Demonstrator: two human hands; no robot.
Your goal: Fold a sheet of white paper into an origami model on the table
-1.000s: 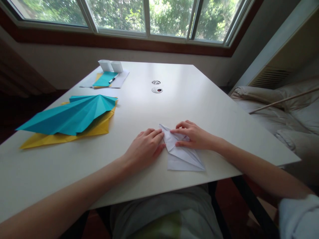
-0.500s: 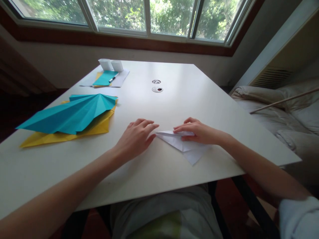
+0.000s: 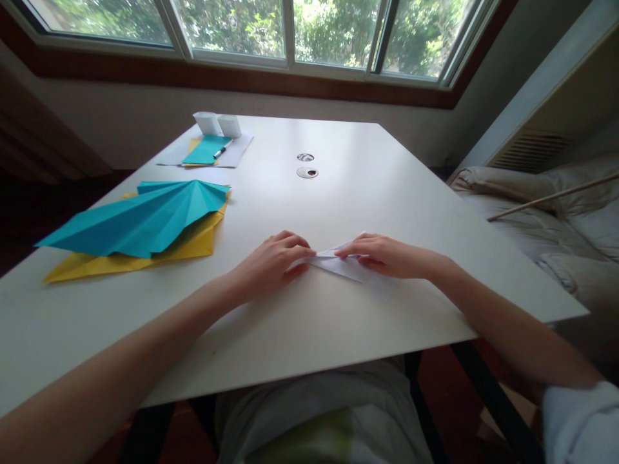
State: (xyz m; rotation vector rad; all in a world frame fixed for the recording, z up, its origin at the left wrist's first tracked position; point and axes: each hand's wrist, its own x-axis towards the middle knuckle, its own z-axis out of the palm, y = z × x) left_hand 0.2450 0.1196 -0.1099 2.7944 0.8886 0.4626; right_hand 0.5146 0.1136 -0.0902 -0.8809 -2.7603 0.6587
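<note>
A folded sheet of white paper point(image 3: 345, 267) lies near the front of the white table, creased to a narrow point on its left. My left hand point(image 3: 280, 261) is closed on that pointed end, thumb and fingers pinching the tip. On the paper's right part rests my right hand point(image 3: 380, 254), its fingers bent over the folded upper edge and its thumb beneath them. A small flap of the paper shows beyond the right fingers. The paper under the right palm is hidden.
Left of my hands, a pleated blue paper point(image 3: 159, 219) lies over a folded yellow paper point(image 3: 130, 265). Farther back are blue sheets point(image 3: 207, 149), a pen point(image 3: 223, 149) and two white paper-like holders point(image 3: 229, 126). Two round inserts point(image 3: 307, 173) sit in the white table point(image 3: 387, 193).
My left hand has moved right and closed on the paper's tip. The paper has turned slightly, with a flap now showing past my right fingers.
</note>
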